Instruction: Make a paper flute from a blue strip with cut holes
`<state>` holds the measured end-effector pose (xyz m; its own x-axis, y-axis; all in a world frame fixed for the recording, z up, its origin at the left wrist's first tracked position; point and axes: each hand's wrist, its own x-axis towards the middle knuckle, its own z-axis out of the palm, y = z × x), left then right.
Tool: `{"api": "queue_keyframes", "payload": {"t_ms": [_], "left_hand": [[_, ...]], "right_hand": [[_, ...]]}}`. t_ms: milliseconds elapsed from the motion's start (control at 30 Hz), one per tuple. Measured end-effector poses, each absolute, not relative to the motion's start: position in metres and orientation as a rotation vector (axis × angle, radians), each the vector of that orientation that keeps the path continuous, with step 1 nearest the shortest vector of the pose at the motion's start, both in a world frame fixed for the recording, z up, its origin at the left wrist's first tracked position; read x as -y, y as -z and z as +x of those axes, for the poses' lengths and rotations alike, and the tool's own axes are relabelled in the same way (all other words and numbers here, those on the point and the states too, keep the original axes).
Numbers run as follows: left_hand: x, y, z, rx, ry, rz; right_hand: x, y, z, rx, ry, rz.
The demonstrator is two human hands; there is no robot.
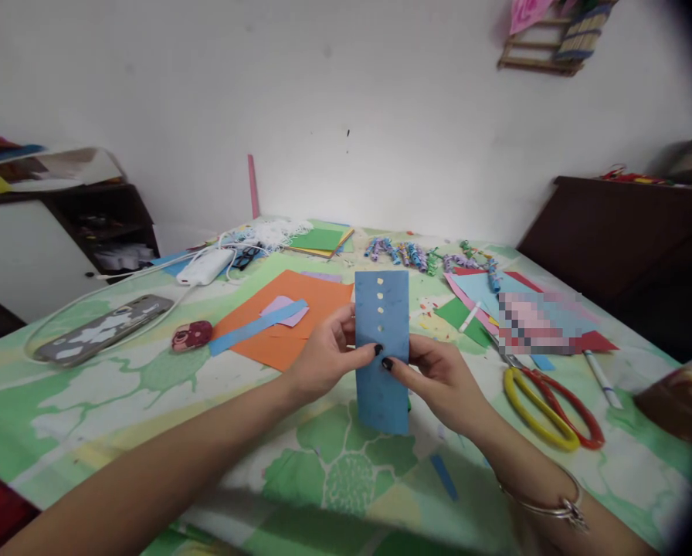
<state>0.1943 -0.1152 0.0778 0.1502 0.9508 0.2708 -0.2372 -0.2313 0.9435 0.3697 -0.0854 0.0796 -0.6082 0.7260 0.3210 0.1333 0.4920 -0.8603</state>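
Observation:
A tall blue paper strip (381, 309) with a column of small punched holes is held upright above the table. My left hand (323, 357) pinches its left edge, thumb on the front. My right hand (439, 378) pinches it from the right at mid-height, thumb tip on the front beside the left thumb. Both hands are closed on the paper. A bangle sits on my right wrist.
On the green-and-white tablecloth (120, 401) lie an orange sheet (276, 344) with blue and lilac strips, a phone (100, 330), a white power bank (205, 266), yellow-and-red scissors (548, 405), two white pens, coloured paper sheets (479, 297) and curled paper spirals (404, 252). A dark cabinet (629, 239) stands to the right.

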Motion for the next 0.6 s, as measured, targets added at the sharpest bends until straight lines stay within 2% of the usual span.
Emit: {"api": "queue_keyframes", "payload": {"t_ms": [367,600], "left_hand": [[0.121,-0.075,0.205,-0.844,-1.514,1.272],[0.116,-0.073,0.199,-0.757,-1.464,1.29]], "right_hand": [[0.092,-0.076,0.365,2.078,-1.036,-0.663],[0.092,-0.076,0.364,1.91,-1.25,-0.658]]}}
